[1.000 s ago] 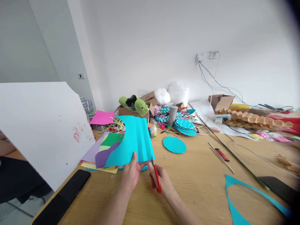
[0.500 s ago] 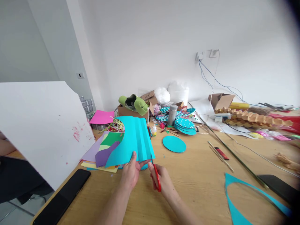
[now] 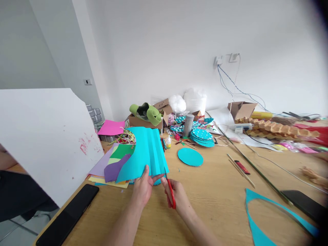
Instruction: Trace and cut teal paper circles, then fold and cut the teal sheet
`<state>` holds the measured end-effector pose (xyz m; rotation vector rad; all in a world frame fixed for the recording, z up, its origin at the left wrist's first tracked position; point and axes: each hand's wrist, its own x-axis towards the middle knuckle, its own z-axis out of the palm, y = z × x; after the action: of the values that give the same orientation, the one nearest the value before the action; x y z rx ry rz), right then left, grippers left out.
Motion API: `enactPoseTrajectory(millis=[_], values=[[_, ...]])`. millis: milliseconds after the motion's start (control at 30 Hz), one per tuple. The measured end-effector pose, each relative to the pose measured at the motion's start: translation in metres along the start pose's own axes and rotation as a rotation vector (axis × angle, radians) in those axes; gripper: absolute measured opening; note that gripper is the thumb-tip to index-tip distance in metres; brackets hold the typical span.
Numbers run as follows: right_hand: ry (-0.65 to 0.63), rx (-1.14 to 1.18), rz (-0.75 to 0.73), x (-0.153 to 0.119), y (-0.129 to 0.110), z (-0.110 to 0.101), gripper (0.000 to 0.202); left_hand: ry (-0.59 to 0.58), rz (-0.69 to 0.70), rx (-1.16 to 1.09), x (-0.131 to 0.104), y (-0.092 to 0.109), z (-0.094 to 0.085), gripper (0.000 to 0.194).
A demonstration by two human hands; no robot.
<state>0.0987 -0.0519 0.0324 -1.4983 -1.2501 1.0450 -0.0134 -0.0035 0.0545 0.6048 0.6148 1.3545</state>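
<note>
My left hand (image 3: pixel 143 187) grips the lower edge of a creased blue sheet of paper (image 3: pixel 142 147), thumb on top and fingers beneath. The sheet is raised off the table and has a curved cut-out on its left side. Red-handled scissors (image 3: pixel 171 193) are in my right hand (image 3: pixel 178 194), their blades at the sheet's lower right corner. Just beyond, a blue paper disc (image 3: pixel 190 156) lies flat on the table. Below the raised sheet are purple (image 3: pixel 116 169) and green paper pieces (image 3: pixel 123 151), partly covered.
A black phone (image 3: pixel 69 215) lies by the left edge, near a white board (image 3: pixel 46 136). At the right are a blue paper offcut (image 3: pixel 252 212), sticks (image 3: pixel 241 170) and a red box cutter (image 3: pixel 242 167). A grey bottle (image 3: pixel 188 125) and patterned discs (image 3: pixel 202 135) stand further back.
The scissor blades have shifted slightly at the sheet's lower right corner, and more of them shows over the paper. Both hands stay almost in place.
</note>
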Motion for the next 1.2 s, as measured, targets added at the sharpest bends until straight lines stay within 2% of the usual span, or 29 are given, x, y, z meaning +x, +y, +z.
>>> enactPoseTrajectory(millis=[300, 467, 667, 900, 1200], values=[[-0.001, -0.022, -0.002, 0.005, 0.009, 0.0, 0.061, -0.03, 0.022, 0.026, -0.001, 0.0, 0.001, 0.058], [0.012, -0.093, -0.033, 0.005, 0.012, 0.0, 0.061, 0.016, 0.082, 0.044, 0.0, 0.0, 0.0, 0.069], [0.003, -0.056, -0.042, 0.001, 0.01, 0.003, 0.06, 0.085, 0.057, 0.046, 0.003, 0.001, -0.003, 0.07], [-0.009, 0.031, -0.007, 0.0, 0.004, 0.003, 0.062, 0.051, 0.094, 0.073, 0.002, -0.005, -0.005, 0.07], [-0.001, 0.019, -0.008, 0.0, 0.004, 0.003, 0.064, 0.047, 0.09, 0.085, 0.0, -0.006, -0.004, 0.073]])
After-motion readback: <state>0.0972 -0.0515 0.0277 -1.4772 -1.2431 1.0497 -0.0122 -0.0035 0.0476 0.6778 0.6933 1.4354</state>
